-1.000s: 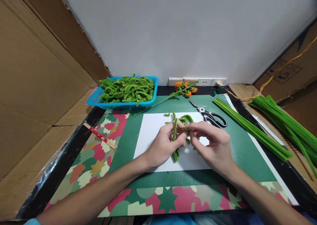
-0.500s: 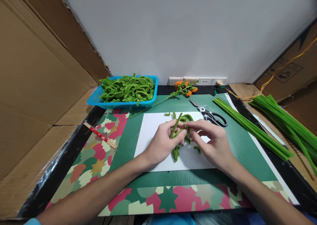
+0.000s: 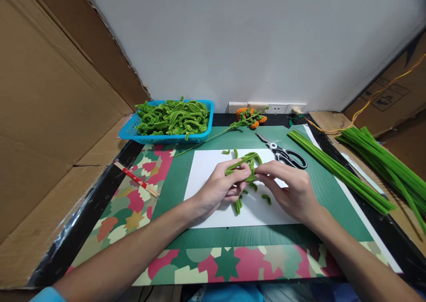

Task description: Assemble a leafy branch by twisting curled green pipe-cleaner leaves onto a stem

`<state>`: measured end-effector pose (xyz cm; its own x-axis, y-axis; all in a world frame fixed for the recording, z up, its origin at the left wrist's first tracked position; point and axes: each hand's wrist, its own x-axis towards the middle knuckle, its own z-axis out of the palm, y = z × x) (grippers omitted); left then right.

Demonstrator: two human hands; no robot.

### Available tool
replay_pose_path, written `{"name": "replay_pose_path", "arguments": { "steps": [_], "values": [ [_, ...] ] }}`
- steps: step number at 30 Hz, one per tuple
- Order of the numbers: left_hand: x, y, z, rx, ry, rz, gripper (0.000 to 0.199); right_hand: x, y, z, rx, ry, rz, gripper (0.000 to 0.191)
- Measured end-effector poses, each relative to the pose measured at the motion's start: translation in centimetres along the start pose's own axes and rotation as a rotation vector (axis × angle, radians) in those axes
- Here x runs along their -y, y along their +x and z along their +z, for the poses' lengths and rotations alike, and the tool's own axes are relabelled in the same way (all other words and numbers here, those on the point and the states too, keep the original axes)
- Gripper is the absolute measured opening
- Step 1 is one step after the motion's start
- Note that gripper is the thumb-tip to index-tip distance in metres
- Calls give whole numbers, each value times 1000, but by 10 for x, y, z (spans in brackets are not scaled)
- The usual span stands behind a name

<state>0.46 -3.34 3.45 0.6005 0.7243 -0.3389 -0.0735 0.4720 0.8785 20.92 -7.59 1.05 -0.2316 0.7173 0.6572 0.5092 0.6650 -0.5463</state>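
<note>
A bent green fuzzy stem [image 3: 244, 159] lies between the fingers [image 3: 238, 175], above a rectangular white paper sheet [image 3: 203, 169]; short green fuzzy pieces [image 3: 266, 199], perhaps partly hidden, lie under them. Beyond the fingers: leftward, a blue rectangular plastic basket [image 3: 166, 139]; rightward, black-handled metal scissors [image 3: 282, 153], then long straight green fuzzy stems [image 3: 339, 170]. Left of them: red-sleeved wooden chopsticks [image 3: 133, 176].

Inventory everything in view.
Basket: 1, blue, back left
Curled stems: many, green, in basket
Flower: 1, orange-green, back
Scissors: 1, black, right
Stick bundles: 2, green, right
Strip: 1, white, right
Chopsticks: 1 pair, red-wrapped, left
Paper: 1, white, centre
Loose pieces: several, green, centre
Mat: 1, green, centre
Table: 1, black, under mat
Sockets: several, white, back
Wires: count unclear, yellow, right
Cardboard: several, brown, sides
Wall: 1, grey, back
Left hand, right hand: 1 each, over paper
</note>
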Motion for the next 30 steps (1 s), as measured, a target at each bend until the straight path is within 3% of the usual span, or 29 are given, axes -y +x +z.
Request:
{"name": "replay_pose_path", "arguments": {
  "steps": [10,23,30],
  "values": [
    [1,-1,-3,187,-136,-78,29,5,0,-3,-49,3,-47,25],
    [5,1,-3,170,-144,-23,24,6,-6,1,-81,-53,-57,25],
    [6,1,-2,173,-151,-45,26,-1,-11,6,-128,-222,-189,23]
  ]
}}
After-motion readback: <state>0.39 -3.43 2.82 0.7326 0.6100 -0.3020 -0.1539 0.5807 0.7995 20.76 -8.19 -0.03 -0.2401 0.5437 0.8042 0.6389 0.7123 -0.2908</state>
